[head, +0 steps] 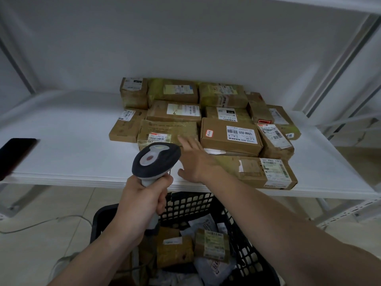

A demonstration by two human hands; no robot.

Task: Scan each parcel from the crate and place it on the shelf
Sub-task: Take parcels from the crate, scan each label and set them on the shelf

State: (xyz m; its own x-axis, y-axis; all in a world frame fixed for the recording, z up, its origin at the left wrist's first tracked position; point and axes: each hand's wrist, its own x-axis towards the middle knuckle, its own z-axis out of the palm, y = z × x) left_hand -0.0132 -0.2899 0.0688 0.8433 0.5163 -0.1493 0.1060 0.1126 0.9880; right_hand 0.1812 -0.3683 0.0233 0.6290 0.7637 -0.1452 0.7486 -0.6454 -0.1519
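Left hand (142, 201) is wrapped tight round the handle of a grey and white handheld barcode scanner (155, 159), held just in front of the white metal shelf (72, 153). Right hand (195, 159) is flat with fingers straight, holding nothing and reaching onto the shelf at a tape-wrapped brown cardboard parcel (167, 131); can't tell if it's actually touching. A bunch of brown cardboard boxes (231, 136) are packed together on the shelf. The black plastic lattice crate (206, 205) sits below the shelf's front edge with more labelled parcels (212, 244) inside.

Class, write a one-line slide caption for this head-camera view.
Left hand grips a barcode scanner while the open right hand reaches over parcels on the shelf above the crate.
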